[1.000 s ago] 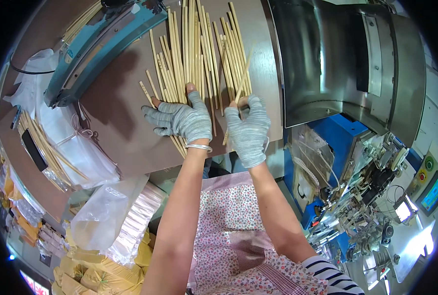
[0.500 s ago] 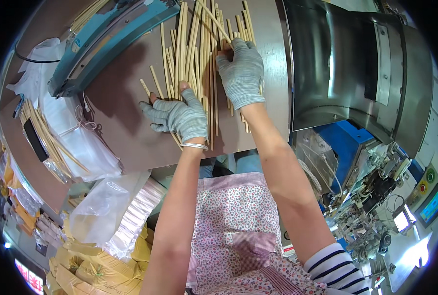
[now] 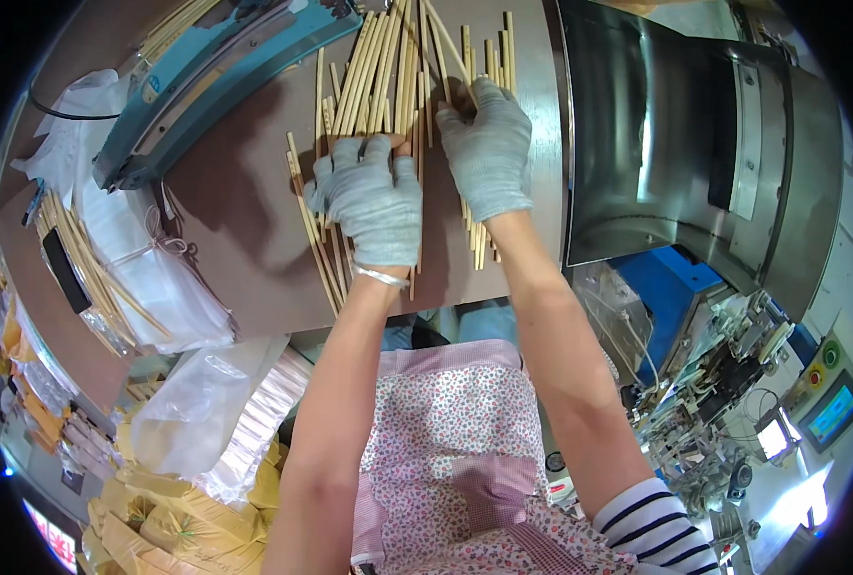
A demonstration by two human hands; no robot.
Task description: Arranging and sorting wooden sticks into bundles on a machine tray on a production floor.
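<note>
On the brown desk (image 3: 244,240), pale sticks (image 3: 388,67) lie fanned lengthwise. The left hand (image 3: 374,196) presses flat on them, grip released, pinning the near ends; the right hand (image 3: 489,144) curls over others beside it, seemingly gathering, grip uncertain.

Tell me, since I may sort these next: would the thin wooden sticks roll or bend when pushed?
The wooden sticks look straight and thin, so probably stiff and light. Lying loose on the flat table, they may roll or scatter. Left hand presses several flat.
</note>
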